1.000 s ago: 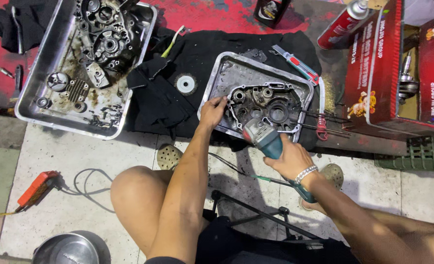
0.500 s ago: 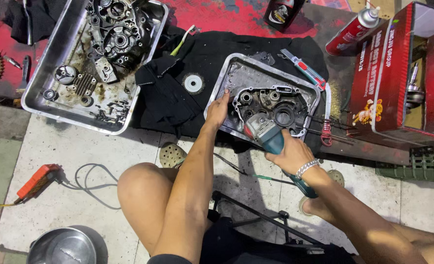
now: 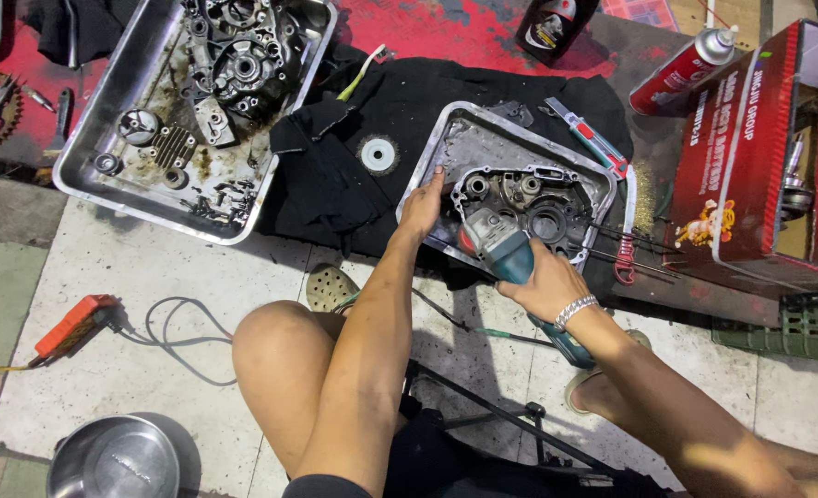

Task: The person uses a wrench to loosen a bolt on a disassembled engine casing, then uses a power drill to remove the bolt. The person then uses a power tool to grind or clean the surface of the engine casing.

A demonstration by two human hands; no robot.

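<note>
One grimy grey engine casing (image 3: 529, 198), tray-bound.

The right hand (image 3: 549, 284) is wrapping around the teal angle grinder (image 3: 510, 263), hiding the middle of its body, and the grinder's head is covering part of the engine casing (image 3: 529, 207) beneath it, so the disc itself is not showing. The left hand (image 3: 425, 207) is masking the near-left rim of the small metal tray (image 3: 483, 138). The red cardboard box (image 3: 750, 157) and the steel bowl (image 3: 114, 458) are running off the picture's edges. Small parts in the large metal tray (image 3: 105, 184) are too tiny to identify.
</note>
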